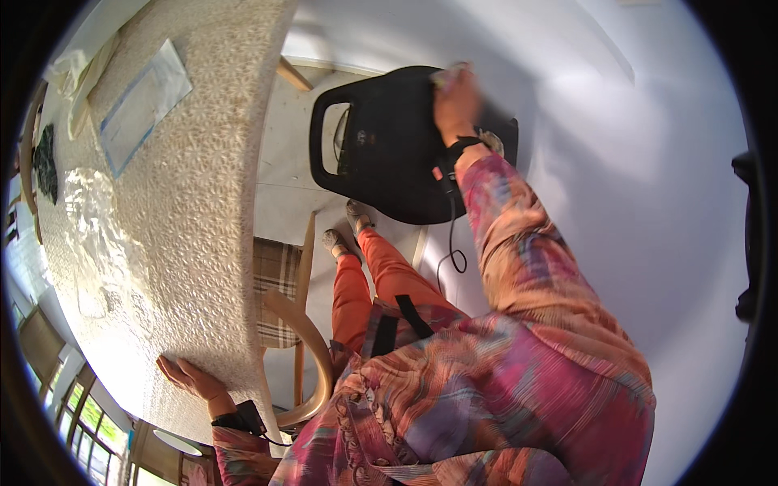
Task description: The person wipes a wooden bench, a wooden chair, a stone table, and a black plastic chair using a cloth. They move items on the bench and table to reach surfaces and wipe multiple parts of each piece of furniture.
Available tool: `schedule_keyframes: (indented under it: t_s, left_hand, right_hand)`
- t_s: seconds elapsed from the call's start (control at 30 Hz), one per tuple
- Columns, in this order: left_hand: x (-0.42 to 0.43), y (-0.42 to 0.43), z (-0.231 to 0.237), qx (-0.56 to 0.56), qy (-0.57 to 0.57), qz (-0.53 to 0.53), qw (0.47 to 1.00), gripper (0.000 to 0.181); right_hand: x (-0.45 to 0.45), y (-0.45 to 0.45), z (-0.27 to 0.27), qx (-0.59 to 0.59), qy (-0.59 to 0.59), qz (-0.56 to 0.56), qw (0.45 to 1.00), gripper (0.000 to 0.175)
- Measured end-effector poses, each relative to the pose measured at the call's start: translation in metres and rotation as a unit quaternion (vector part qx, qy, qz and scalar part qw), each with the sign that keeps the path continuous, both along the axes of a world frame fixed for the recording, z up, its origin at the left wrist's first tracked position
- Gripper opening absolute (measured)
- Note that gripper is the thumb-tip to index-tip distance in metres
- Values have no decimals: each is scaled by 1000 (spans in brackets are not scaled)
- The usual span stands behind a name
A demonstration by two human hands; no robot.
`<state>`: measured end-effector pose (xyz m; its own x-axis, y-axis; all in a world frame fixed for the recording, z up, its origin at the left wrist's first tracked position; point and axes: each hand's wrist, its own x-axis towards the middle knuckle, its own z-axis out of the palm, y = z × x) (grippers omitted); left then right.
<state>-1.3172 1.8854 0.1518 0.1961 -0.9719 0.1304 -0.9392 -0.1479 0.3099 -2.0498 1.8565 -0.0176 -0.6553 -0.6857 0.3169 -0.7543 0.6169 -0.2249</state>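
Note:
My right hand (457,100) is closed around a light, crumpled cloth or wipe (451,74) at the far edge of a black plastic chair back (395,146); the hand is blurred. The chair back has an oblong handle opening on its left side. Down at the lower left, my left hand (191,379) lies flat with its palm on the textured cover of the table (200,243), holding nothing. Both wrists wear black straps, with a cable hanging from the right one.
A wooden chair (316,376) with a plaid seat stands against the table's right edge. On the table lie a blue-edged clear packet (146,109), clear plastic film (100,243) and a dark green item (45,163). A white wall (608,200) rises on the right.

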Motion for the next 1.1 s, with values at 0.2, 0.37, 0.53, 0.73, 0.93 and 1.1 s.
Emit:
schedule_keyframes:
  t_s: [0.2, 0.37, 0.53, 0.73, 0.93, 1.1]
  left_hand:
    - [2, -2, 3, 12, -31, -12, 999, 55]
    - [8, 2, -2, -4, -9, -11, 1000, 56]
    - [11, 1, -7, -4, -26, -15, 1000, 55]
    - [-5, -5, 0, -3, -26, -36, 999, 54]
    - [7, 1, -2, -9, -16, -35, 999, 55]
    - [10, 4, -3, -14, -23, -42, 999, 54]
  right_hand:
    - [104, -93, -5, 24, -52, 324, 944, 30]
    - [208, -60, 34, -87, -57, 480, 871, 19]
    - [261, 43, 11, 101, -385, 707, 585, 11]
    - [163, -41, 36, -67, -127, 474, 869, 16]
    - [236, 42, 16, 59, -20, 607, 792, 14]
    - [191, 60, 50, -30, -339, 476, 811, 16]
